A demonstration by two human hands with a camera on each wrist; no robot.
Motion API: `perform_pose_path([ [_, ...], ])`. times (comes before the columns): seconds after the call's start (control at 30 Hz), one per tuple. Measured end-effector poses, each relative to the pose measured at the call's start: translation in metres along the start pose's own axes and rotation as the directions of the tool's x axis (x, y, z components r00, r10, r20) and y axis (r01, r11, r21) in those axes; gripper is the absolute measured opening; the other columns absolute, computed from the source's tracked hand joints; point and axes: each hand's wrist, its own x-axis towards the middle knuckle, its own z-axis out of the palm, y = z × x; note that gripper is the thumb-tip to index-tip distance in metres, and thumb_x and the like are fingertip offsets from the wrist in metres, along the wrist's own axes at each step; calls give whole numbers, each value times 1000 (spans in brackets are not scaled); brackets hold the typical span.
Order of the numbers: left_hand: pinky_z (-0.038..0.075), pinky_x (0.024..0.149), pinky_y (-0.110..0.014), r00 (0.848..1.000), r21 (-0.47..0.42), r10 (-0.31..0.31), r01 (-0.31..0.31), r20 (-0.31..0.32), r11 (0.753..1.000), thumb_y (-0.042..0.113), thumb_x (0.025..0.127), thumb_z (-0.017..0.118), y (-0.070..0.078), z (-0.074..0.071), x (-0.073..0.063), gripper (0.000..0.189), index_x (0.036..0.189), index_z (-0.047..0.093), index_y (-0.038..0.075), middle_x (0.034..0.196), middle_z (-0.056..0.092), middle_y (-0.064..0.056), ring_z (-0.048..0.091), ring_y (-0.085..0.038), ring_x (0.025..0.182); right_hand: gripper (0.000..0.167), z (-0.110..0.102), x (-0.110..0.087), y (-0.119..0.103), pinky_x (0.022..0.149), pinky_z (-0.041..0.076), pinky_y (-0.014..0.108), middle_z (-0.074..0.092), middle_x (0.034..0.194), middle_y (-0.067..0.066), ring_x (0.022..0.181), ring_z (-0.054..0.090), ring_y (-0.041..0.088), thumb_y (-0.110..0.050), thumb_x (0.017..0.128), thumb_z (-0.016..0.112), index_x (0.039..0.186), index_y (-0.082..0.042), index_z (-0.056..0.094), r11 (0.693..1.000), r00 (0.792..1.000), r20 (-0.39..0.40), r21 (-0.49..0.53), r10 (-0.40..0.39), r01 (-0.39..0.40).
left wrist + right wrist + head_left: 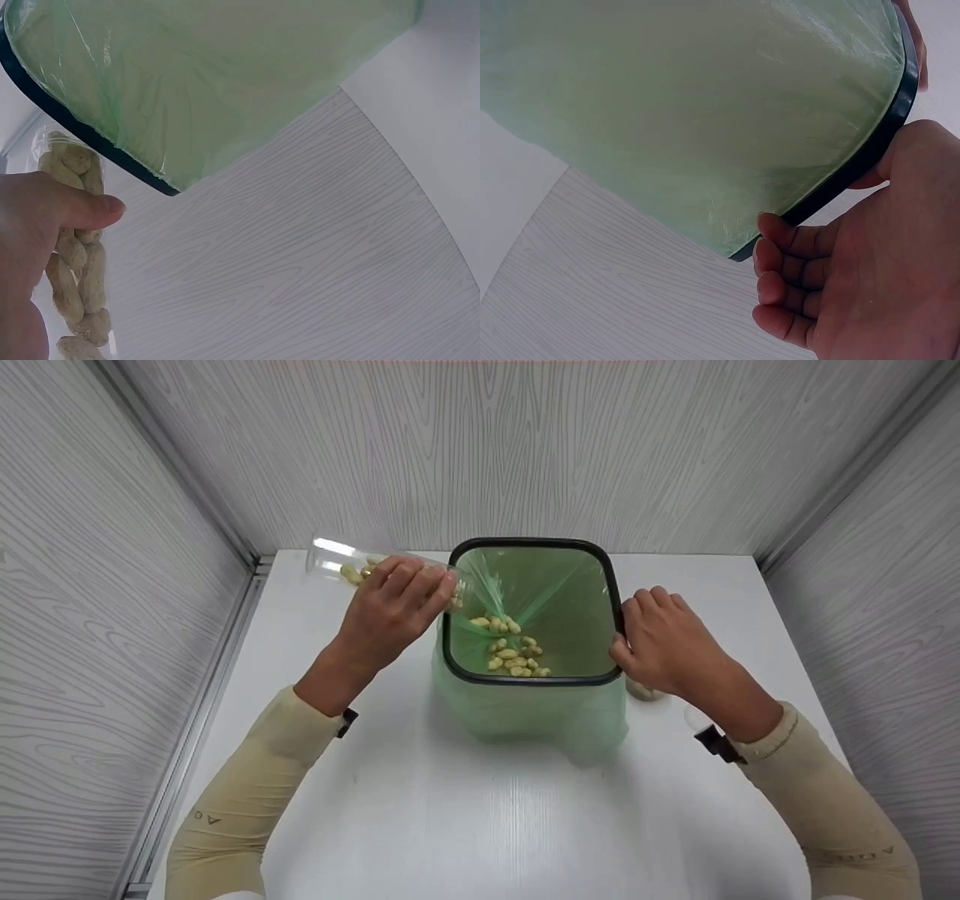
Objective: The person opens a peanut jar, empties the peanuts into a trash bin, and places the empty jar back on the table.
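A trash bin with a black rim (525, 681) stands on the table, lined with a translucent green bag (517, 712). Peanuts (514, 660) lie in the folds of the bag inside it. My left hand (394, 604) grips a clear cylindrical jar (330, 556) tipped on its side, its mouth over the bin's left edge. Several peanuts remain in the jar, seen through its wall in the left wrist view beside my thumb (94, 212). On the bin's right side, my right hand (664, 641) holds the rim between thumb and curled fingers (791, 289).
A small round thing (643, 691), mostly hidden, sits on the table below my right hand. A clear round edge (697, 718) shows beside my right wrist. Grey wood-grain panels (480, 450) enclose the white table (480, 825) at the back and both sides.
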Motion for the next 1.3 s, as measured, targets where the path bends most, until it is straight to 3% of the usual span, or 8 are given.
perform_pose_path([
  [0.3, 52, 96, -36, 999, 6, 14, -13, -38, 1000, 0, 96, 70, 1, 2, 3, 23, 117, 71, 9, 109, 65, -7, 61, -26, 101, 26, -1, 0, 1, 75, 36, 44, 46, 83, 14, 79, 40, 31, -22, 94, 39, 85, 1, 47, 1000, 1000, 8, -10, -1, 1],
  [0.93, 52, 99, -36, 1000, 21, 18, -17, -10, 1000, -1, 95, 70, 1, -1, 6, 28, 121, 71, 10, 114, 68, -5, 62, -25, 106, 28, -1, 0, 2, 76, 37, 46, 47, 84, 15, 81, 42, 32, -24, 95, 39, 86, 2, 48, 1000, 1000, 22, -12, 11, -11],
  [1.3, 52, 97, -36, 998, 18, 8, -7, -57, 1000, 3, 95, 72, 0, -1, 12, 27, 121, 70, 10, 113, 68, -6, 62, -25, 104, 29, 0, 0, 2, 77, 37, 46, 46, 84, 15, 82, 42, 32, -24, 95, 39, 86, 2, 48, 1000, 999, 36, -22, 14, -13],
])
